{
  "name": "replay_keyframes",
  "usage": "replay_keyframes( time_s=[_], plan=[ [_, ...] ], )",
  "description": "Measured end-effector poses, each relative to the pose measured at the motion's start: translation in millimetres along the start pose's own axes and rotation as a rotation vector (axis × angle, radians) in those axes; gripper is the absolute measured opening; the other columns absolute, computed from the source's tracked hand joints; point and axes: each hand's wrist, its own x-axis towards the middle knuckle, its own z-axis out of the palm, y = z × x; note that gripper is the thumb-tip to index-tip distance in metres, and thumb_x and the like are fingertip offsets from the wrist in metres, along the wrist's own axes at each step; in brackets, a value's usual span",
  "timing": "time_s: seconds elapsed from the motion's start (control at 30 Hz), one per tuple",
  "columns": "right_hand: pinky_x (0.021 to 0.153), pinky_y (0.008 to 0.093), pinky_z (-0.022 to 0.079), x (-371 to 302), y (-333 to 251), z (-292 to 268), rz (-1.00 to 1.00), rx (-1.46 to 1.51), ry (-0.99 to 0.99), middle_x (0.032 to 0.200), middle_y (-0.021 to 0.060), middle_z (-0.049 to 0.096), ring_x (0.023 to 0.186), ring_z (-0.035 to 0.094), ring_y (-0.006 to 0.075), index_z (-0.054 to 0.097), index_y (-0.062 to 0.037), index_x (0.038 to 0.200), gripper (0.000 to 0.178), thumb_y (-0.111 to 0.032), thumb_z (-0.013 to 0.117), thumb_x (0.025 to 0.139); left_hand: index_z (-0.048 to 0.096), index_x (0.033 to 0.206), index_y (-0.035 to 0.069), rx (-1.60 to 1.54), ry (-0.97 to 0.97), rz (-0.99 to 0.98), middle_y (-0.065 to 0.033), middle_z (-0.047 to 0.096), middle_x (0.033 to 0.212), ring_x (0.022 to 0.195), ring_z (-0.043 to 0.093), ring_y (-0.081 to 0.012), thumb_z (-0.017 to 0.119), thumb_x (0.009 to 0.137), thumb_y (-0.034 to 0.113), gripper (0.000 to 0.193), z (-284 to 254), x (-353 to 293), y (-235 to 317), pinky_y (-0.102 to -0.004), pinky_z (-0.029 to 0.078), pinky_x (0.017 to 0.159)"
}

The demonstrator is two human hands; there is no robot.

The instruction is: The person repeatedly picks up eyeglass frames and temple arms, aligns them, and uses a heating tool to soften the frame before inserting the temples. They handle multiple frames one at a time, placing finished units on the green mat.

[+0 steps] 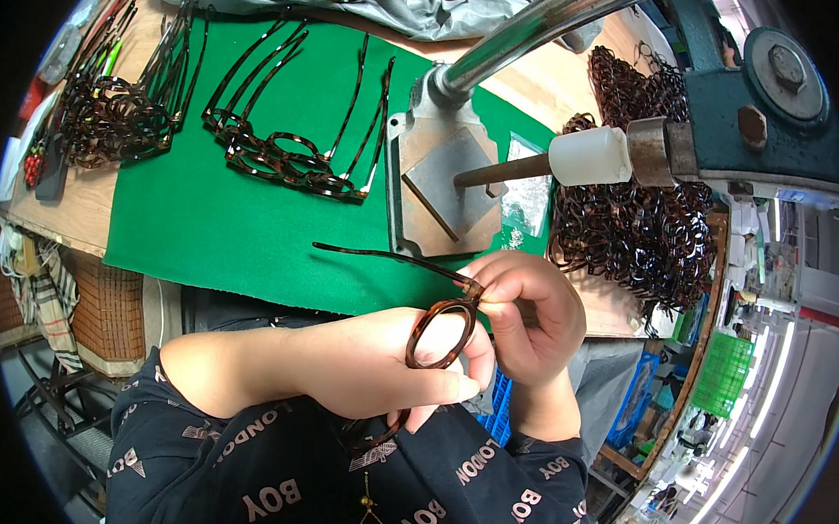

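1. One tortoiseshell eyeglass frame (417, 340) is in hand, held before the person's body, just off the near edge of the worktop (66, 217).
2. The left hand (369, 353) grasps the front, its fingers curled about it and the thumb beside the nearer rim; the other rim (397, 422) shows below that hand.
3. The right hand (537, 314) pinches the hinge corner between thumb and fingers; one temple (392, 255) reaches out leftward from there, over the mat.
4. As for progress, that temple appears to be in place on the front, though how firmly cannot be told. The second temple is out of sight, and whether lenses are fitted is unclear. This piece looks to be mid-handling.
5. Several frames with temples spread lie together on the green mat (252, 241); whether they are finished or waiting cannot be told. A dense heap (618, 224) fills the right of the worktop, and another bunch (117, 122) lies at the left.
6. The worktop is pale wood. A metal stand (412, 220) sits on the mat, a teal machine body (745, 103) at its right and a clear bag (523, 206) beside its base. Grey cloth (421, 17) covers the far edge.
7. Around the room are a green crate (722, 374), a blue crate (633, 402), a checked cloth (57, 302) and bright tube lights.
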Motion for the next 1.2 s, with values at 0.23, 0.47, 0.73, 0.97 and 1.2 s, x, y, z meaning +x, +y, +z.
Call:
replay_keyframes(
  time_s=[0.23,0.47,0.73,0.97,1.2],
  plan=[
    [0.07,0.0337,0.051,0.6,0.9,-5.1,-0.02,-0.047,-0.029,0.077,0.0118,0.06,0.076,0.062,0.0265,0.057,0.002,0.081,0.007,0.001,0.062,0.078,0.048,0.099,0.004,-0.009,0.001,-0.023,0.0009,0.048,0.068,0.057,0.053,-0.0074,0.05,0.088,0.021,0.021,0.1,3.2,-1.3,-0.0224,0.045,0.049],
    [0.07,0.0345,0.051,2.2,1.7,-6.4,-0.069,-0.08,-0.039,0.077,0.0119,0.061,0.077,0.063,0.0272,0.058,0.0024,0.081,0.007,0.004,0.063,0.075,0.048,0.098,0.004,-0.009,0.005,-0.033,0.0004,0.049,0.066,0.056,0.053,-0.0074,0.05,0.088,0.022,0.021,-0.4,4.7,-1.7,-0.0226,0.045,0.049],
    [0.07,0.0331,0.051,0.9,3.0,-7.8,-0.017,-0.076,-0.052,0.077,0.0112,0.061,0.077,0.063,0.0262,0.057,0.0012,0.082,0.006,0.002,0.061,0.077,0.048,0.098,0.004,-0.031,0.009,-0.029,0.0004,0.05,0.064,0.055,0.053,-0.0074,0.05,0.088,0.022,0.021,-0.5,4.7,-3.7,-0.0223,0.044,0.048],
    [0.07,0.0308,0.049,-3.3,5.7,-4.1,0.073,0.043,0.008,0.077,0.011,0.061,0.077,0.063,0.0241,0.056,0.0007,0.084,0.005,0.0,0.059,0.08,0.048,0.098,0.004,-0.019,0.001,-0.032,0.0007,0.049,0.066,0.055,0.053,-0.0071,0.05,0.088,0.023,0.021,0.1,4.8,-0.6,-0.022,0.044,0.048],
    [0.07,0.0305,0.049,-1.7,6.7,-5.3,0.104,0.237,0.004,0.08,0.0135,0.062,0.078,0.063,0.0234,0.058,0.0034,0.084,0.005,0.003,0.06,0.079,0.048,0.1,0.003,-0.023,-0.026,-0.018,0.0005,0.049,0.066,0.055,0.053,-0.0074,0.051,0.088,0.023,0.023,2.0,4.7,-0.2,-0.022,0.044,0.049]
  ],
)
